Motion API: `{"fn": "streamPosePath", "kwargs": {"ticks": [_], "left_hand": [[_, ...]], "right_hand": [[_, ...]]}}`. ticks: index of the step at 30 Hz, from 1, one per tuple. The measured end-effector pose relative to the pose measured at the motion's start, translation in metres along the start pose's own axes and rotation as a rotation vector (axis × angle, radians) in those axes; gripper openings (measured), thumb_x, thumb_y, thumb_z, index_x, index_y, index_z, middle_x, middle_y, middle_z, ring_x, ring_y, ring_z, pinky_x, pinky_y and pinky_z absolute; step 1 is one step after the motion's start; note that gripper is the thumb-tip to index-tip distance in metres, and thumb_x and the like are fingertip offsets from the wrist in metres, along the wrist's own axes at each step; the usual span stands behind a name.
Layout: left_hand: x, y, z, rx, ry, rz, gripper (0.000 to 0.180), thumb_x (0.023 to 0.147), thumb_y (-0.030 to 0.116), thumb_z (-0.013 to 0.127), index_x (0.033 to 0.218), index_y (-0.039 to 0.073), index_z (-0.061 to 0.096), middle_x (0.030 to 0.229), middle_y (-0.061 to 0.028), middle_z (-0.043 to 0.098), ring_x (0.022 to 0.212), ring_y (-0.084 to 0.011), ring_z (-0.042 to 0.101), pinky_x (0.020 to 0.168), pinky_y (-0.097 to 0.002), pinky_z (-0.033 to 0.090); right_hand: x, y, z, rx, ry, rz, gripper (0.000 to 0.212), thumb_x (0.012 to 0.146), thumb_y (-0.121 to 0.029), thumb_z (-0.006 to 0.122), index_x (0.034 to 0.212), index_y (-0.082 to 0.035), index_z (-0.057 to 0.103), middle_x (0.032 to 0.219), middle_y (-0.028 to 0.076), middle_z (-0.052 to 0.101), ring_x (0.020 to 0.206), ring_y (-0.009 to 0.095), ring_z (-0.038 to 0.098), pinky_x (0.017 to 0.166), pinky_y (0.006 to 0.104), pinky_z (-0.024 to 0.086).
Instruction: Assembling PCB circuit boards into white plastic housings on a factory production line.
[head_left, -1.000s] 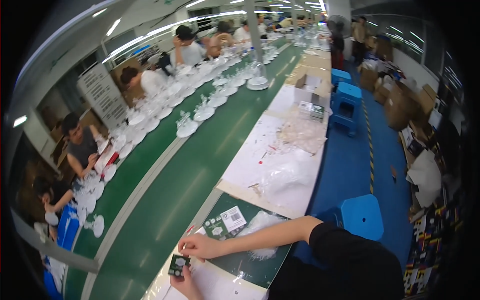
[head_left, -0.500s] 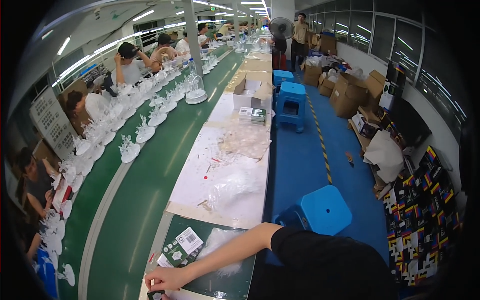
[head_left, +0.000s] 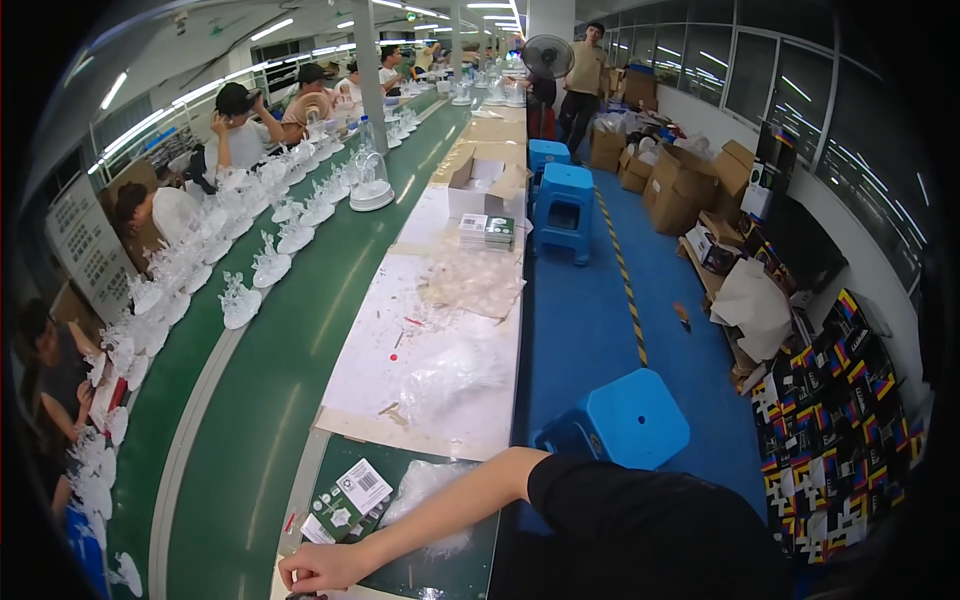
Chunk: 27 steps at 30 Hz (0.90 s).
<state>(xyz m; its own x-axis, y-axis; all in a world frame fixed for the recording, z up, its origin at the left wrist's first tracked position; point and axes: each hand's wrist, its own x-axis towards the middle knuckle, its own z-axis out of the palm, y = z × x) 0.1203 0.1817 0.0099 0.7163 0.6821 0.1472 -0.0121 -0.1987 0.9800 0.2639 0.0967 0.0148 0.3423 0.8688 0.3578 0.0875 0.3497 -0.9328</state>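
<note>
My right hand (head_left: 325, 567) is at the lower edge, its fingers bent and pressed together over a small dark thing (head_left: 305, 597) that the frame cuts off. Just beyond the hand lie flat green and white printed boxes (head_left: 348, 500), one with a barcode panel. Clear plastic bags (head_left: 425, 495) rest beside them, partly behind my forearm. Under these is a dark green work surface (head_left: 465, 555). My left hand is out of view.
Left runs a green conveyor belt (head_left: 270, 400) with rows of clear plastic pieces on white round bases (head_left: 240, 302). Ahead, the white bench (head_left: 370, 340) bears plastic film and an open carton (head_left: 475, 190). Blue stools (head_left: 640, 420) stand right. Several people sit across the belt.
The whole view has shifted slightly, so things sit further left. The dark green printed piece under my right fingers has mostly slipped below the lower edge.
</note>
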Motion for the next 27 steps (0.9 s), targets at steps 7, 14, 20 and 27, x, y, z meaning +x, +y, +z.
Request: {"fn": "streamPosePath", "kwargs": {"ticks": [7, 14, 20, 27], "left_hand": [[-0.001, 0.002, -0.001, 0.115, 0.031, -0.104, 0.023, 0.088, 0.015, 0.061, 0.098, -0.006, 0.063, 0.087, -0.0072, 0.065, 0.076, -0.0135, 0.060, 0.066, -0.0251, 0.048], [0.001, 0.013, 0.004, 0.158, 0.059, -0.096, 0.021, 0.087, 0.014, 0.061, 0.096, -0.005, 0.064, 0.083, -0.0074, 0.065, 0.071, -0.0136, 0.060, 0.063, -0.0249, 0.048], [0.004, -0.001, -0.004, 0.158, 0.071, -0.058, 0.021, 0.087, 0.013, 0.060, 0.097, -0.004, 0.064, 0.080, -0.0082, 0.065, 0.068, -0.0145, 0.060, 0.061, -0.0254, 0.048], [0.002, 0.013, -0.002, 0.200, 0.054, -0.083, 0.019, 0.089, 0.013, 0.058, 0.097, -0.003, 0.064, 0.080, -0.0074, 0.065, 0.069, -0.0140, 0.060, 0.061, -0.0252, 0.048]], "right_hand": [[-0.004, -0.008, 0.001, 0.036, -0.007, 0.023, 0.009, 0.089, -0.009, 0.048, 0.089, -0.001, 0.047, 0.054, 0.006, 0.061, 0.031, 0.012, 0.044, 0.032, 0.0246, 0.032], [-0.002, -0.011, -0.002, -0.091, 0.082, -0.093, 0.008, 0.088, -0.008, 0.051, 0.084, -0.001, 0.050, 0.052, 0.006, 0.059, 0.036, 0.013, 0.049, 0.038, 0.0260, 0.036], [0.002, -0.009, 0.000, -0.117, 0.227, -0.228, 0.009, 0.086, -0.010, 0.054, 0.084, -0.001, 0.052, 0.058, 0.005, 0.062, 0.045, 0.013, 0.056, 0.046, 0.0244, 0.041], [0.003, -0.008, -0.002, -0.072, 0.227, -0.145, 0.008, 0.086, -0.008, 0.052, 0.084, 0.000, 0.051, 0.060, 0.006, 0.063, 0.041, 0.014, 0.055, 0.041, 0.0236, 0.041]]}}
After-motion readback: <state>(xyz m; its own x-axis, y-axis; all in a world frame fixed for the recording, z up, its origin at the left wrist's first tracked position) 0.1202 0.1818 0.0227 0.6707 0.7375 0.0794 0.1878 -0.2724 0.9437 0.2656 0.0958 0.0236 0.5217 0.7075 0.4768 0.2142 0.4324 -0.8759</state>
